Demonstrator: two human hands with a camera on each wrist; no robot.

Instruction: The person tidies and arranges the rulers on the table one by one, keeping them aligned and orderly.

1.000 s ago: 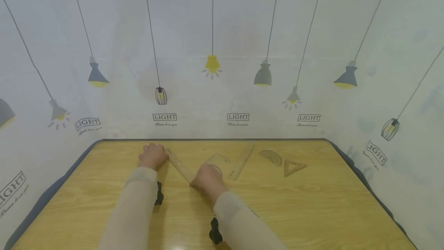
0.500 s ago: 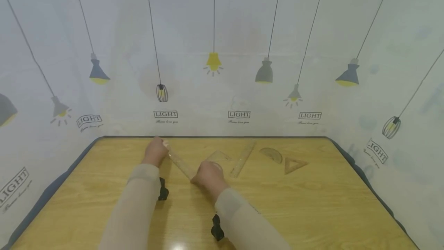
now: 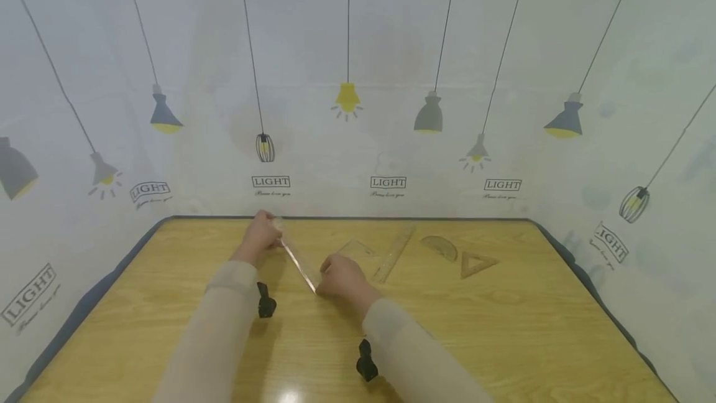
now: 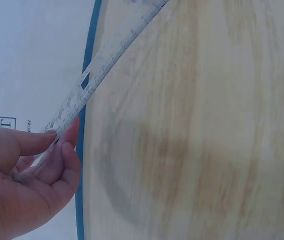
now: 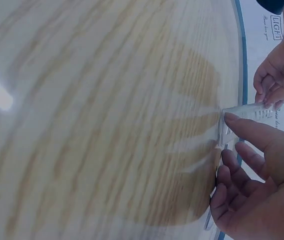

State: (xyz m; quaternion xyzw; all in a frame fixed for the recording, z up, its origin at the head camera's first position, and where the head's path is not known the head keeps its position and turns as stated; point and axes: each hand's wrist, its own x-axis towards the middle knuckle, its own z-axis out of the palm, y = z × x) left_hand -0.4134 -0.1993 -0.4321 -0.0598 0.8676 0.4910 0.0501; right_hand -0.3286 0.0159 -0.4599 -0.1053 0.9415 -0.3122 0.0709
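Note:
A clear plastic ruler [image 3: 298, 261] slants between my two hands in the head view, its left end toward the table's far edge. My left hand [image 3: 260, 235] pinches that far end between thumb and fingers. In the left wrist view the ruler [image 4: 107, 59] is tilted up, its printed marks visible along the edge. My right hand [image 3: 345, 277] holds the near end. The right wrist view shows the right thumb [image 5: 254, 131] pressed on the ruler's corner, with the other fingers curled below. Part of the near end is hidden by this hand.
Right of the hands lie a clear set square [image 3: 358, 247], a second clear ruler [image 3: 394, 254], a protractor [image 3: 439, 247] and a small triangle [image 3: 477, 264]. The wooden table [image 3: 531, 334] ends at a dark rim before a printed curtain [image 3: 313, 111].
My left hand goes from lying over the ruler's far end to pinching it, and that end has risen. My right hand stays at the near end. The head view has shifted slightly.

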